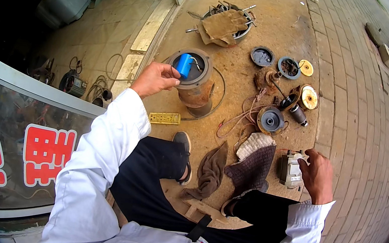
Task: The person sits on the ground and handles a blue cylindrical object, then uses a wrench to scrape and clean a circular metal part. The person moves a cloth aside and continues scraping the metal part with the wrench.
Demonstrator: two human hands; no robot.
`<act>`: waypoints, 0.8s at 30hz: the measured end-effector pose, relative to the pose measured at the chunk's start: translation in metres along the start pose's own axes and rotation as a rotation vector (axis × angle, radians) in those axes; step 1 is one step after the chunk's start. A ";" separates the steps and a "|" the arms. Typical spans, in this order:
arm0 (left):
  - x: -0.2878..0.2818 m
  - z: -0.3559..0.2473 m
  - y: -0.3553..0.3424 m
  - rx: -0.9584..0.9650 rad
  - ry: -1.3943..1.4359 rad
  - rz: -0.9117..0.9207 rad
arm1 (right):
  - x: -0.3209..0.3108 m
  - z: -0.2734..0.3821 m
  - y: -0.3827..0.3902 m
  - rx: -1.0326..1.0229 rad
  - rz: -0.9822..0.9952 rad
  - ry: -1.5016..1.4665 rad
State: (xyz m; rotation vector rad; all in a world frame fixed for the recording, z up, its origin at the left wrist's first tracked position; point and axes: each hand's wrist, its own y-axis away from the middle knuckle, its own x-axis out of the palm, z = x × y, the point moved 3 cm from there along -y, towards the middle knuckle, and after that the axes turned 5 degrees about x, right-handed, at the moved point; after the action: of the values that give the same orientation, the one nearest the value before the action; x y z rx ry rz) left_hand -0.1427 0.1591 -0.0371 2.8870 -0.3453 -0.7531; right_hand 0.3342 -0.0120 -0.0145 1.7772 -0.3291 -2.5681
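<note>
A blue cylindrical capacitor (184, 65) with pale wire leads is at the open top of a rusty motor housing (195, 96). My left hand (156, 80) pinches the capacitor's near edge, and a thin dark wire shows by the fingertips. On the ground at the right sits a grey box-shaped meter (291, 169) with a light top plate. My right hand (317, 175) is curled at the meter's right side, thumb and forefinger bent toward each other. Whatever lies inside that curl is hidden from view.
Beyond the housing, a tool-filled basin (241, 36) has brown work gloves (222, 25) on top. Motor parts (271, 119) and loose leads lie right of centre. A yellow power strip (164, 118) and brown rag (211, 172) are near my feet. A glass door (23, 145) stands left.
</note>
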 end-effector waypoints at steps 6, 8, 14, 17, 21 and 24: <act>0.003 0.000 -0.002 0.007 -0.001 0.001 | 0.001 -0.002 0.000 -0.022 0.004 0.009; 0.001 -0.003 -0.002 0.032 0.024 -0.043 | 0.002 -0.002 0.000 -0.023 -0.003 0.008; -0.013 -0.020 -0.003 0.087 0.409 -0.258 | 0.003 -0.001 0.000 -0.019 0.014 -0.006; -0.021 -0.030 -0.003 0.113 0.680 -0.266 | 0.004 -0.002 0.001 -0.031 0.012 -0.015; -0.022 -0.060 0.009 0.166 1.232 -0.160 | 0.005 0.002 0.001 -0.060 0.008 -0.003; -0.008 -0.093 0.025 0.129 1.525 0.088 | 0.001 0.015 0.000 -0.093 -0.034 -0.034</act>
State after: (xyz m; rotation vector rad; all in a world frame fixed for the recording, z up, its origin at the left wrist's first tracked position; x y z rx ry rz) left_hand -0.1085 0.1441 0.0518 2.5761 -0.2619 1.4661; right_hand 0.3198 -0.0094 -0.0099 1.7246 -0.1786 -2.5929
